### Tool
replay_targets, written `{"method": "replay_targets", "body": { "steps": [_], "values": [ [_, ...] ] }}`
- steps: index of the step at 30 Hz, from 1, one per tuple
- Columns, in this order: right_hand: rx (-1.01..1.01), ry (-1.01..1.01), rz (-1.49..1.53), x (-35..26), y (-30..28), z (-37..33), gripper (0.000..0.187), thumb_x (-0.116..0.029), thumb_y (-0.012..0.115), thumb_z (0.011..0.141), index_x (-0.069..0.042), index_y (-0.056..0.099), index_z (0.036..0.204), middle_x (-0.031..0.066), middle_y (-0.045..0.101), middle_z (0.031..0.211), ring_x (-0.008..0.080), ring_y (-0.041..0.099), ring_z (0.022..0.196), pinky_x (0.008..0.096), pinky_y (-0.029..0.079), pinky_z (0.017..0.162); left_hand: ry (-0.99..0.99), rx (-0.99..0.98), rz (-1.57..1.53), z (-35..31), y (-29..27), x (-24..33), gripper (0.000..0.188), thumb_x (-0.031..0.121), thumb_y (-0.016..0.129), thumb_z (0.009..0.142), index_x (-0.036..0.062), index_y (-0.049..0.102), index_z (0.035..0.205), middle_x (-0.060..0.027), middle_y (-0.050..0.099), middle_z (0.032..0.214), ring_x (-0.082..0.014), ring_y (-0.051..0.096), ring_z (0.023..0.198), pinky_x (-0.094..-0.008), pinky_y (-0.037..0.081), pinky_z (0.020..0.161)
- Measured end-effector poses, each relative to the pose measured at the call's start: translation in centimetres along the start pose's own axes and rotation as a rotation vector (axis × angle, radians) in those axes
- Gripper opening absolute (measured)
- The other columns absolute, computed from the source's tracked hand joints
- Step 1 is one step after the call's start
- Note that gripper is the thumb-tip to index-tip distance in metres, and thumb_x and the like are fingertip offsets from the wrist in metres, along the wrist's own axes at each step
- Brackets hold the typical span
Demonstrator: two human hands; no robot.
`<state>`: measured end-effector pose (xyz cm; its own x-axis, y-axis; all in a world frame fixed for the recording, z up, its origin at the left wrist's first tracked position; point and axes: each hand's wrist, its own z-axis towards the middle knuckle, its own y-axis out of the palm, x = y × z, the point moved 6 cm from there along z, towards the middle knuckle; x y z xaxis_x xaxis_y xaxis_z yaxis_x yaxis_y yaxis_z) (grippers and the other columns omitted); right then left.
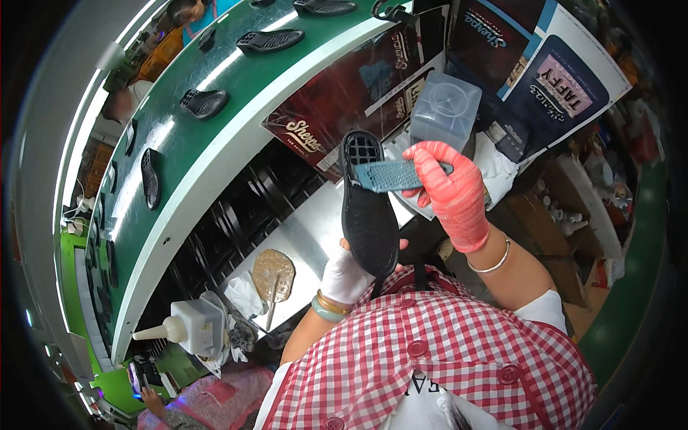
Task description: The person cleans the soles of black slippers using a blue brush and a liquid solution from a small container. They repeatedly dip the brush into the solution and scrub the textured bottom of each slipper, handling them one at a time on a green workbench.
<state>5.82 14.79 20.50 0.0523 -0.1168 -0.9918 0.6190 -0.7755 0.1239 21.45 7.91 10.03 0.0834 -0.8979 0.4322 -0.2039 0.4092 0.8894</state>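
Observation:
My left hand (pixel 345 276), in a white glove, grips the lower end of a black shoe sole (pixel 368 226). The sole stands tilted up, with its grid-patterned hollow end at the top. In a pink-red knitted glove, my right hand (pixel 453 197) pinches a flat blue-grey brush (pixel 393 176) with a textured surface. Its broad end lies across the sole just below the grid; the picture does not settle whether it touches. The fingers of the left hand are partly hidden behind the sole.
On the left, a green conveyor belt (pixel 183 140) carries several black soles. A white-topped bench (pixel 301 244) holds a brown lump with a stick (pixel 272 276). Nearby are a white nozzle bottle (pixel 190 328), a translucent container (pixel 444 107) and printed boards (pixel 337 100). Other people sit beyond.

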Motion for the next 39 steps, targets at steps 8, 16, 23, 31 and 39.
{"method": "replay_targets", "body": {
  "steps": [8,16,23,31,39],
  "values": [
    [-0.073,0.174,0.053,3.0,0.5,-2.6,0.02,-0.019,0.053,0.091,-0.002,0.063,0.094,0.0043,0.063,0.073,0.0085,0.061,0.058,0.0182,0.042,0.045,-0.023,-0.082,-0.078,1.0,-0.9,0.1,0.077,0.053,0.056,0.082,0.008,0.029,0.138,-0.0142,0.042,0.134,-0.0364,0.044,0.122,-0.047,0.051,0.087],
    [-0.145,0.296,-0.044,3.2,0.9,-3.5,0.02,-0.019,0.054,0.091,-0.002,0.064,0.094,0.0031,0.063,0.07,0.0069,0.058,0.057,0.0184,0.042,0.046,0.022,0.116,-0.129,1.3,-1.9,0.0,0.068,0.063,0.041,0.086,0.0119,0.042,0.13,-0.0114,0.052,0.124,-0.0268,0.055,0.105,-0.0444,0.052,0.07],
    [-0.262,0.333,-0.118,3.6,1.8,-4.0,0.019,-0.018,0.055,0.09,-0.002,0.065,0.095,0.0043,0.063,0.075,0.0069,0.058,0.058,0.0184,0.043,0.048,-0.072,0.264,-0.107,1.0,-3.2,0.1,0.07,0.067,0.03,0.087,0.0105,0.046,0.126,-0.0124,0.057,0.117,-0.0282,0.058,0.098,-0.0419,0.052,0.068],
    [-0.56,0.388,-0.254,3.6,3.6,-2.5,0.025,-0.023,0.055,0.09,-0.002,0.064,0.099,0.0036,0.064,0.08,0.0064,0.058,0.06,0.0181,0.043,0.05,-0.18,0.244,0.008,0.9,-4.5,0.0,0.062,0.061,0.028,0.091,0.0093,0.05,0.116,-0.0144,0.063,0.09,-0.0308,0.058,0.056,-0.0351,0.046,0.044],
    [-0.744,0.568,-0.337,5.1,5.7,-0.8,0.026,-0.026,0.058,0.087,-0.003,0.063,0.098,0.0034,0.063,0.074,0.0061,0.057,0.05,0.0171,0.037,0.041,-0.317,0.219,-0.132,0.2,-6.2,-0.9,0.053,0.053,0.031,0.092,0.0092,0.052,0.112,-0.0154,0.063,0.083,-0.0289,0.058,0.052,-0.0324,0.042,0.039]
  ]
}}
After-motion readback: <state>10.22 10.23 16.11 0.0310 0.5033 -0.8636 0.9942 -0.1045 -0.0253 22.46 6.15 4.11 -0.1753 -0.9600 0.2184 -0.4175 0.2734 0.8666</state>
